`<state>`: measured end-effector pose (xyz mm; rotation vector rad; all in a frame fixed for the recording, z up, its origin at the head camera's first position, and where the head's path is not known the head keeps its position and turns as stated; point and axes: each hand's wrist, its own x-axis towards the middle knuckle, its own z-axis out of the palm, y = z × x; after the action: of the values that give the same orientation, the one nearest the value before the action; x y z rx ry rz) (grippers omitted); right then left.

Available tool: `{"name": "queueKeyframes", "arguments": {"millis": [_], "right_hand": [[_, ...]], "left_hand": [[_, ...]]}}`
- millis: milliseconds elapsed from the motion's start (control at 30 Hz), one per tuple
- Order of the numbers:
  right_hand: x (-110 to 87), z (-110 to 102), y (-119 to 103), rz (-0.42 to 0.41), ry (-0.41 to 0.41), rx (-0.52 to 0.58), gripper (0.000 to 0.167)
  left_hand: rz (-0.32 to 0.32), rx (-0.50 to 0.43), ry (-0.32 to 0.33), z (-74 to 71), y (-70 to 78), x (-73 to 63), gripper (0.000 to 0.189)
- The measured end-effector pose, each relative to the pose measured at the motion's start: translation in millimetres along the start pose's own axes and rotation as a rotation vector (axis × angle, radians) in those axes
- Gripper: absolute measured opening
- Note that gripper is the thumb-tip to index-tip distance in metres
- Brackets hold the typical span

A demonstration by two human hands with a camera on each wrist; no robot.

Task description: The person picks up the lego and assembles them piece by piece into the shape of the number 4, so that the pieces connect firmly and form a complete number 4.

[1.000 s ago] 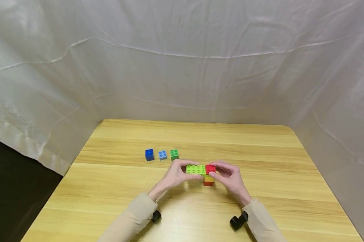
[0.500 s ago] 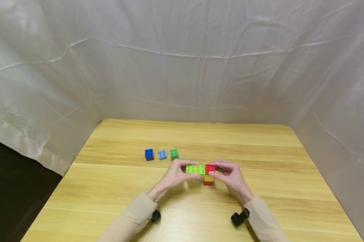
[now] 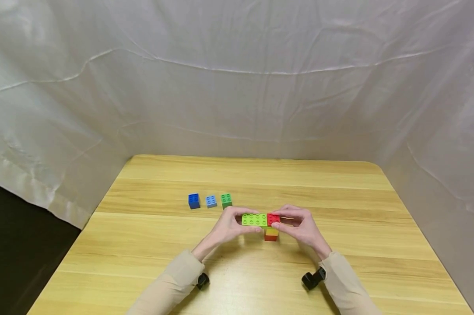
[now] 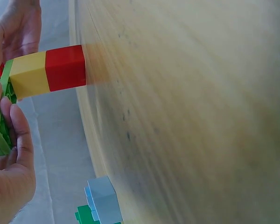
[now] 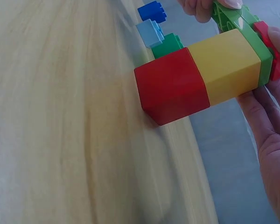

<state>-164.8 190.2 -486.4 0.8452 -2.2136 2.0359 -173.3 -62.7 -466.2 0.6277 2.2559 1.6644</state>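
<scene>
In the head view, a long lime-green Duplo piece (image 3: 254, 220) lies across the top of a small tower, reaching out to the left. A flat red piece (image 3: 273, 218) sits on its right end. Underneath come a yellow brick (image 5: 226, 65) and, at the bottom, a red brick (image 5: 170, 86) standing on the table. My left hand (image 3: 229, 226) pinches the overhanging part of the lime piece, thumb on the near side and fingers on the far side. My right hand (image 3: 303, 228) pinches the flat red piece between thumb and fingers at the tower's top.
Left of the tower and farther back stand a dark blue brick (image 3: 194, 201), a light blue brick (image 3: 211, 201) and a green brick (image 3: 226, 201) in a row. They rest on the wooden table (image 3: 319, 183). Pale curtains (image 3: 237, 109) enclose its back and sides.
The right wrist has turned slightly, its forearm moving a little outward and away. Both hands keep their hold, and the tower and loose bricks stay in place.
</scene>
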Motion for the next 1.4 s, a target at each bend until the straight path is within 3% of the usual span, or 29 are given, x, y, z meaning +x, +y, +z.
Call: {"name": "queueKeyframes", "arguments": {"millis": [433, 700, 1200, 1400], "right_hand": [[-1.2, -1, 3, -0.049, -0.018, 0.017, 0.028], [-5.6, 4, 7, -0.003, 0.039, 0.023, 0.030], [-8.1, 8, 14, -0.086, 0.056, 0.016, 0.029], [-8.7, 8, 13, -0.060, 0.061, 0.017, 0.029]], "left_hand": [[0.010, -0.013, -0.006, 0.4, 1.4, -0.1, 0.044], [-0.003, -0.028, -0.004, 0.6, -0.4, 0.7, 0.044], [0.010, -0.018, -0.006, -0.4, -2.2, 0.5, 0.044], [0.008, -0.033, -0.020, -1.5, -0.8, 1.1, 0.044]]}}
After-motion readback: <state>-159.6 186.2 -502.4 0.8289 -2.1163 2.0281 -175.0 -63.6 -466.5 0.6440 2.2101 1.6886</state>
